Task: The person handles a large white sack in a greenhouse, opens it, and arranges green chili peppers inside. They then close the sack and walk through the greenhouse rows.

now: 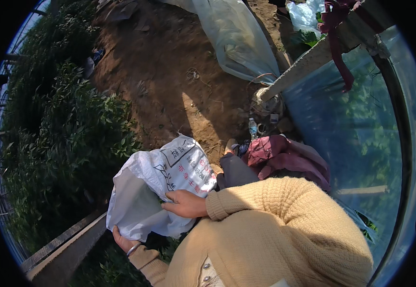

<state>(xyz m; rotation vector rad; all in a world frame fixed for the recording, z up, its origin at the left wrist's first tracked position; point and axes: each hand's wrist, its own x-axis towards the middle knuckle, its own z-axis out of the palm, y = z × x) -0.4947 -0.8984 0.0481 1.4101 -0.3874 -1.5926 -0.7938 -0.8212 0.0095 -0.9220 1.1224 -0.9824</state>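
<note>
A white woven sack with black and red printed writing hangs before my body, its mouth spread apart toward me. My left hand, with a silver bangle at the wrist, pinches the sack's rim at the lower left. On the near right side of the mouth, my right hand grips the rim between thumb and fingers. Pale inner fabric shows in the opening; the bottom of the sack is hidden. A little green shows beside my right fingertips, too small to make out.
Dense leafy plants grow at the left. Ahead lies bare soil. A slanting post and clear plastic sheeting stand at the right. Near my feet are a plastic bottle and a dark red cloth. A beam runs at lower left.
</note>
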